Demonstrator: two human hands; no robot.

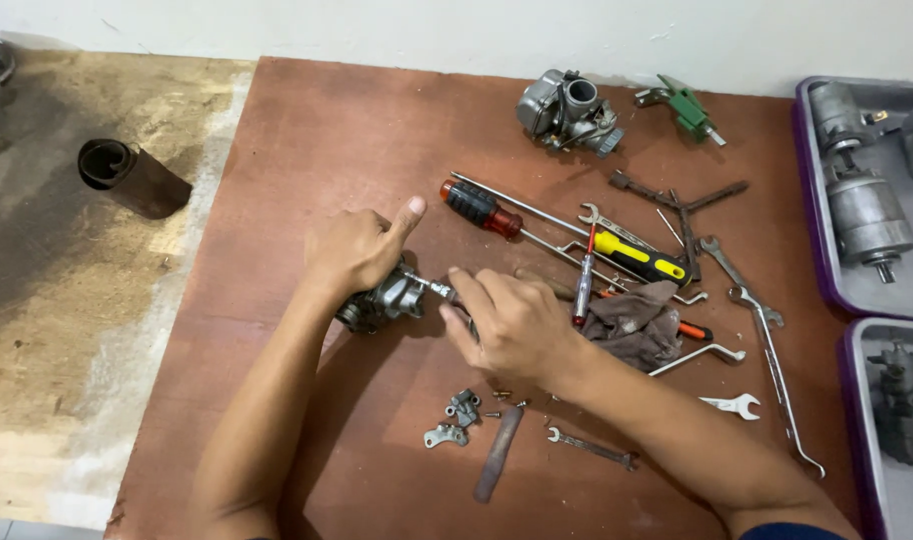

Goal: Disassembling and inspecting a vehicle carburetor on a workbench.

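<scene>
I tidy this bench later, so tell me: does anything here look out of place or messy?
Yes. Small loose metal parts lie scattered near the board's front edge, and a crumpled rag sits among the screwdrivers. A dark cylinder lies tipped on the floor, off the board.

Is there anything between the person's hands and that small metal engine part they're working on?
Nothing visible. The left hand already lies on top of the grey metal part, and the right hand meets the thin shaft sticking out of it. The screwdrivers and rag lie off to the side.
</scene>
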